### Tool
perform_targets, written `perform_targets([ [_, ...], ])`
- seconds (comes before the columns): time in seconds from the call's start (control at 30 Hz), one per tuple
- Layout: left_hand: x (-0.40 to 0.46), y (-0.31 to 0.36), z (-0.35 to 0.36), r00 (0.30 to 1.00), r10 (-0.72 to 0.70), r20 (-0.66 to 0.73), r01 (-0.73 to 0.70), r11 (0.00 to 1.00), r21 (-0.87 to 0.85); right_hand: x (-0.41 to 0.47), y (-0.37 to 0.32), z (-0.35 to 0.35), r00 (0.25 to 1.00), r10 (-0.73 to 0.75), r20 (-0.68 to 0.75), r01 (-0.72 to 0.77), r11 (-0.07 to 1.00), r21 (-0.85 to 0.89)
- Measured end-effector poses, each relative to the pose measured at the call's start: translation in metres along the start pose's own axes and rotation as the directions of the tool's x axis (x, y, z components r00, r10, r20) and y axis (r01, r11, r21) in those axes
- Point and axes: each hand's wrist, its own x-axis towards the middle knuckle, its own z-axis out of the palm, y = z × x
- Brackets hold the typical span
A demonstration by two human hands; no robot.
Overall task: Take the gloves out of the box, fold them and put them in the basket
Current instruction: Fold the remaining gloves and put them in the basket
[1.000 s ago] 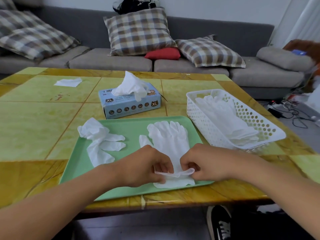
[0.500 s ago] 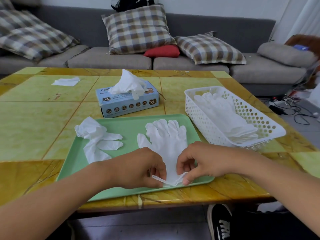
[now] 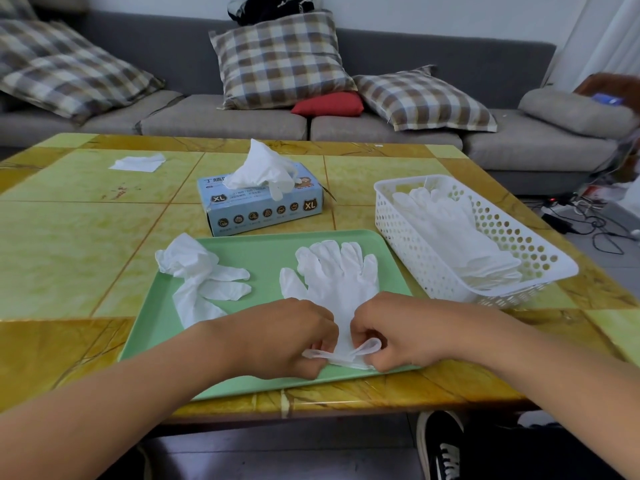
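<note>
On the pale green plastic tray (image 3: pixel 263 251) we pinch the cuff of the flat white disposable glove (image 3: pixel 337 282), our left hand (image 3: pixel 284 336) and right hand (image 3: pixel 403 332) curled on it, near the white perforated basket (image 3: pixel 426 268).

Both forearms are bare and sleeveless; a black sneaker (image 3: pixel 441 445) with white laces shows below.
</note>
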Motion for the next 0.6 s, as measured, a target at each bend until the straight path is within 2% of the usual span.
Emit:
perform_targets([
  [0.1,0.000,-0.002,-0.001,0.999,-0.033,-0.010,0.032,0.998,-0.051,-0.001,0.003,-0.006,1.000,-0.026,0.007,0.026,0.999,0.045],
  [0.13,0.000,-0.003,-0.008,0.997,-0.041,-0.064,0.033,0.992,-0.119,-0.003,0.003,-0.012,0.999,-0.033,-0.017,0.035,0.994,0.105],
  [0.2,-0.001,-0.006,-0.032,0.969,-0.108,-0.220,0.040,0.955,-0.292,-0.009,0.005,-0.028,0.995,-0.030,-0.099,0.062,0.941,0.332],
  [0.27,-0.002,-0.008,-0.061,0.925,-0.239,-0.294,0.063,0.862,-0.502,-0.016,0.004,-0.042,0.976,-0.021,-0.219,0.142,0.821,0.553],
  [0.37,-0.006,-0.006,-0.093,0.913,-0.314,-0.260,0.036,0.698,-0.715,-0.011,-0.005,-0.040,0.875,0.058,-0.481,0.237,0.814,0.530],
  [0.43,-0.008,-0.002,-0.103,0.910,-0.332,-0.246,-0.020,0.559,-0.829,0.000,-0.019,-0.037,0.797,0.104,-0.595,0.276,0.813,0.512],
  [0.5,-0.009,-0.002,-0.105,0.900,-0.368,-0.233,-0.025,0.489,-0.872,0.011,-0.030,-0.039,0.732,0.161,-0.662,0.389,0.699,0.600],
  [0.6,-0.012,-0.004,-0.109,0.867,-0.443,-0.229,-0.021,0.427,-0.904,0.012,-0.043,-0.057,0.714,0.266,-0.647,0.498,0.457,0.737],
])
